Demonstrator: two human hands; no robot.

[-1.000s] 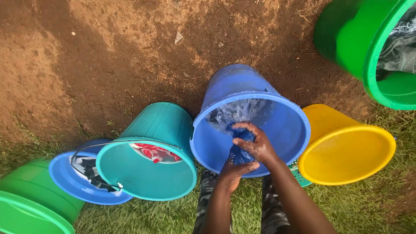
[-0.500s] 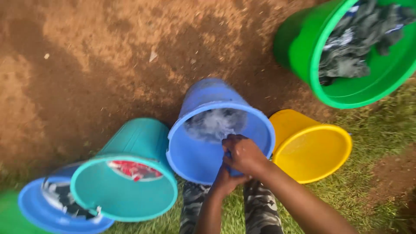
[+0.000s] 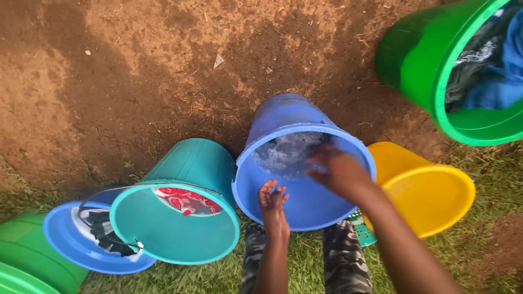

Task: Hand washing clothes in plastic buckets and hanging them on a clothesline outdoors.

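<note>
Blue bucket (image 3: 283, 201) of soapy water (image 3: 286, 155) under 2 empty hands.

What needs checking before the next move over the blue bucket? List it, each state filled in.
1. Left hand holds nothing, fingers spread: ok.
2. Right hand holds nothing: cannot tell, blurred.
3. Blue bucket holds foamy water: ok.
4. Cloth lies under the foam: cannot tell.
5. Yellow bucket beside it stands empty: ok.
</note>
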